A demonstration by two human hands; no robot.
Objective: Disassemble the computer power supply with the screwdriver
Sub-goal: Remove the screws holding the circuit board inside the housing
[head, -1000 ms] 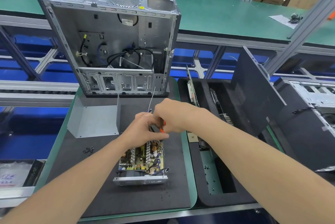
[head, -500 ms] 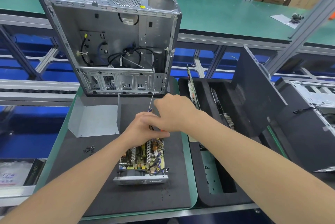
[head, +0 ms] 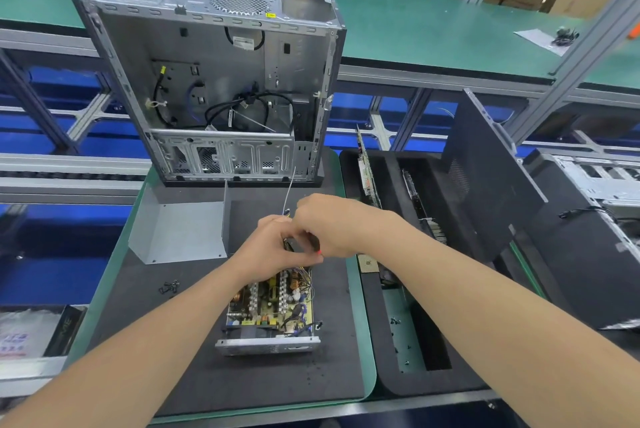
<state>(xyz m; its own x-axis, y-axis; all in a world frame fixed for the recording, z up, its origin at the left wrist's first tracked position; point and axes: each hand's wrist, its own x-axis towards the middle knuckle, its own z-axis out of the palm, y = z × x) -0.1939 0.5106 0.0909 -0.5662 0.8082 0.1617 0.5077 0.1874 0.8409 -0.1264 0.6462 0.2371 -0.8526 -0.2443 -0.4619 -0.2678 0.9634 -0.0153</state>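
Note:
The opened power supply [head: 270,313] lies on the black mat, its circuit board and coils exposed. Both hands meet over its far end. My left hand [head: 266,251] curls its fingers round a black part there. My right hand [head: 329,223] sits just right of it, fingers curled round the screwdriver [head: 317,249]; only a bit of its black and orange handle shows. A thin silver shaft [head: 290,190] sticks up from between the hands. What the tip touches is hidden.
An empty computer case [head: 214,81] stands upright behind the hands. The grey metal cover [head: 180,233] lies to the left, with loose screws [head: 169,287] near it. On the right, a black foam tray [head: 384,358] holds circuit cards and a dark side panel [head: 485,185].
My right hand rose slightly over the left, then settled back down beside it. The left hand and the power supply stayed in place.

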